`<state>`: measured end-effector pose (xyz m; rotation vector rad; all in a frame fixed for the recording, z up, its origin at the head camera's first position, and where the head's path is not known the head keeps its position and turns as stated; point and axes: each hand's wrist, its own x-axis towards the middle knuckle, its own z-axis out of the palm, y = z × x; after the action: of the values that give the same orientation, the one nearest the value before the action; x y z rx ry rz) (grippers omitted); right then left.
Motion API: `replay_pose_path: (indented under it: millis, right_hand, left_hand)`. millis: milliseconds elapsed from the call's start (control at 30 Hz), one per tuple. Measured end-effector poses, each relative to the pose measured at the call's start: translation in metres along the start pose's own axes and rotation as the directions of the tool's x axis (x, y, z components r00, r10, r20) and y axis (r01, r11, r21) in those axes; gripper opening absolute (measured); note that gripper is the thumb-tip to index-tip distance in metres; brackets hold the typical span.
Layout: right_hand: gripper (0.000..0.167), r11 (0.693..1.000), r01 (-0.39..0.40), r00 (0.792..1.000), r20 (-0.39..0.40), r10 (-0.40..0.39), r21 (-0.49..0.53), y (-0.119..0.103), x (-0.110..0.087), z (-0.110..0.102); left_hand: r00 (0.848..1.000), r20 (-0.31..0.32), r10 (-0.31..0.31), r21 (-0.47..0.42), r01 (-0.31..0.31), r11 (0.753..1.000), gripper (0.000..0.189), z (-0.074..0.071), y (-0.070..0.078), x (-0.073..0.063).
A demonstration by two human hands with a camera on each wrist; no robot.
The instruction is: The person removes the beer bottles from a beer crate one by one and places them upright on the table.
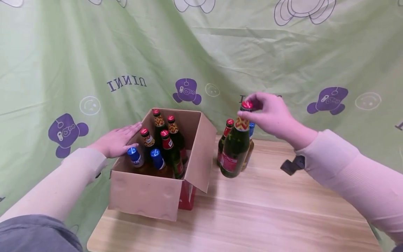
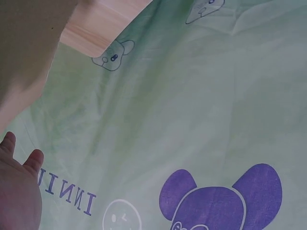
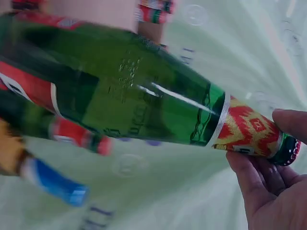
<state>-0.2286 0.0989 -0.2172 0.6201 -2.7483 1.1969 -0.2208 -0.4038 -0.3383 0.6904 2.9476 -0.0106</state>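
Box (image 1: 145,192) of six bottles (image 1: 171,151), unclenched left hand (image 1: 118,140) at rim, green bottle (image 1: 236,147) in curled right hand (image 1: 270,114).

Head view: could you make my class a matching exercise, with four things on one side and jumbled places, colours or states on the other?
Things:
1. right hand
2. cardboard box
3. curtain
4. left hand

Descriptions:
A. green, with purple figures
B. at the left edge of the cardboard box
C. gripping a red-capped bottle by the neck
D. open on the table, with bottles inside

Pairs: 1-C, 2-D, 3-A, 4-B
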Motion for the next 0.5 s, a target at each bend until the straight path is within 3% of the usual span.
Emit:
replay_pose_path:
  millis: [300, 500]
  right_hand:
    - [0.035, 0.994, -0.074, 0.996, 0.046, 0.078, -0.079, 0.061, -0.029, 0.013]
    - [0.034, 0.986, -0.134, 0.987, 0.072, 0.141, -0.096, 0.096, -0.042, 0.016]
  left_hand:
    - [0.999, -0.034, 0.023, -0.012, -0.023, 1.000, 0.073, 0.001, -0.001, -0.002]
    - [1.000, -0.006, 0.012, -0.002, -0.012, 1.000, 0.073, 0.001, -0.001, -0.001]
